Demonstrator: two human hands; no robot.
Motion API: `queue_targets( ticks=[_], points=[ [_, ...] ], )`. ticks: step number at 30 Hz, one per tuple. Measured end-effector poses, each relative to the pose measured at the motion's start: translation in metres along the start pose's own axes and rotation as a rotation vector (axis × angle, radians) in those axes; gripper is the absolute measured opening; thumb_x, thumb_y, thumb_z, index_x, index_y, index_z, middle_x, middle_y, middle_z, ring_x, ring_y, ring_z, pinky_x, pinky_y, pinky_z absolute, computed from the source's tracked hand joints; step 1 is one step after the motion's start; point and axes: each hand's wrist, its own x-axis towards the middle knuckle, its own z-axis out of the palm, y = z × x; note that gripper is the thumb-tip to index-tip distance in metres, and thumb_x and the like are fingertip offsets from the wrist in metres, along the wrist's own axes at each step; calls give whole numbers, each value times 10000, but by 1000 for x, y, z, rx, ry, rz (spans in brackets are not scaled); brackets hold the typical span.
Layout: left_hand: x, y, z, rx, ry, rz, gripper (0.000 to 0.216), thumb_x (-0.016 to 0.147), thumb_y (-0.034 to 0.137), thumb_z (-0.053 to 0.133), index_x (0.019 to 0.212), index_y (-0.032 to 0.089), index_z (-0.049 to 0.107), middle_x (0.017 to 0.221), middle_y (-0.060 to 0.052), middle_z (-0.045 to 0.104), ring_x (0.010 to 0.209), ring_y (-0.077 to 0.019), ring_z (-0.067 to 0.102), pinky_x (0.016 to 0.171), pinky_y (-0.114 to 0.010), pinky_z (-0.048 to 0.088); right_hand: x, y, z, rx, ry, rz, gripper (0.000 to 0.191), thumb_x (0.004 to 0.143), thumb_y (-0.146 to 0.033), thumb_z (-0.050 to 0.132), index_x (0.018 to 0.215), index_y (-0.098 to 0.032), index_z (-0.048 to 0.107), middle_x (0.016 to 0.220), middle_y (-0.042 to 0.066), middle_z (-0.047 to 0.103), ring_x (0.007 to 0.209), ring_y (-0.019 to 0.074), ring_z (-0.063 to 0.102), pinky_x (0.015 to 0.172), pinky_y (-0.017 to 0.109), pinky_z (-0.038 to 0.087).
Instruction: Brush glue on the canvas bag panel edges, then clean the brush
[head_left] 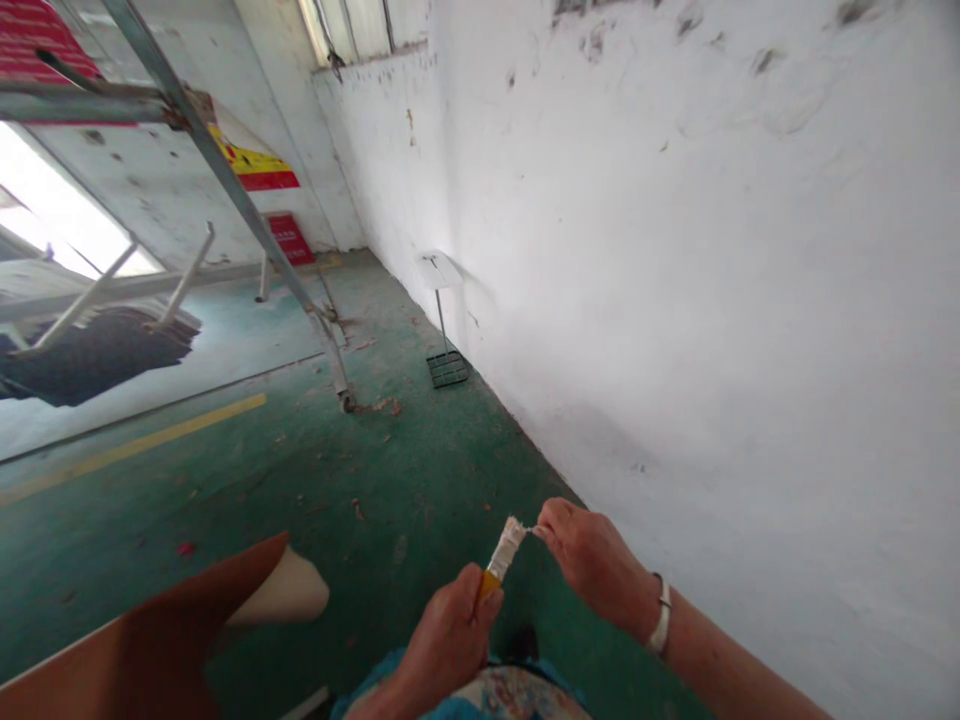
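Note:
In my left hand point(454, 625) is a small paintbrush point(505, 550) with a yellow handle and a whitish, coated head that points up and away from me. My fingers wrap round its handle. Just right of the brush tip, my right hand point(589, 555) is closed in a pinch. A thin pale strand point(531, 530) runs from the bristles to these fingertips; whether it is a loose bristle or a thread I cannot tell. A white band point(661, 615) and a dark one circle the right wrist.
A white wall point(712, 300) rises on the right. Against it stands a white panel point(437, 270) on a pole with a green grid base point(448, 370). A metal frame point(247, 210) stands left. Brown sheeting point(172, 610) curls at lower left, above the green floor point(360, 570).

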Motion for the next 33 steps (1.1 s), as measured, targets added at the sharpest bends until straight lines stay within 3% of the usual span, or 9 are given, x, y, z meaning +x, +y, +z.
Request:
queue_targets(
  ticks=[7,12,16,19,25,29,33],
  points=[
    [0,4,-1,31,-54,31,212,919,350,371,750,223,353,567,68,448,536,-103,408,524,-243,247,1,-19,15,-35,-20,-31,144,954,-118,417,858,-191,495,756,10,588,591,154,543,532,299,257],
    [0,5,-2,90,-40,58,206,912,328,378,737,226,342,598,53,446,552,-111,416,530,-248,250,16,10,18,-91,14,66,197,904,-9,388,845,-158,504,768,69,602,603,169,554,531,299,239],
    [1,2,-1,124,-42,37,194,909,312,380,739,227,343,598,50,451,555,-114,420,526,-246,249,16,22,5,-67,22,93,177,984,-124,374,853,-160,488,762,62,606,650,172,580,557,288,284],
    [1,2,-2,120,-50,15,186,916,307,372,750,225,350,594,56,455,556,-108,416,528,-239,253,6,4,0,-15,-41,-25,149,992,-196,419,857,-195,484,769,0,604,673,138,586,584,262,318],
    [4,4,-4,133,-70,17,175,911,290,385,754,218,362,619,55,461,566,-101,412,532,-235,255,4,-27,15,-75,-92,-74,156,936,-85,414,871,-187,511,770,19,600,613,159,565,529,293,275],
    [5,5,-2,147,-44,23,183,912,295,385,748,217,358,633,51,451,570,-101,394,531,-240,249,21,-7,22,-143,-98,-15,182,903,-28,419,875,-172,526,811,62,617,654,187,592,529,290,271],
    [4,1,1,153,-71,37,191,897,293,410,734,221,343,611,61,424,561,-99,384,524,-237,241,27,24,11,-180,-66,117,163,944,-54,388,874,-138,509,792,107,624,651,196,604,539,291,280]
  ],
)
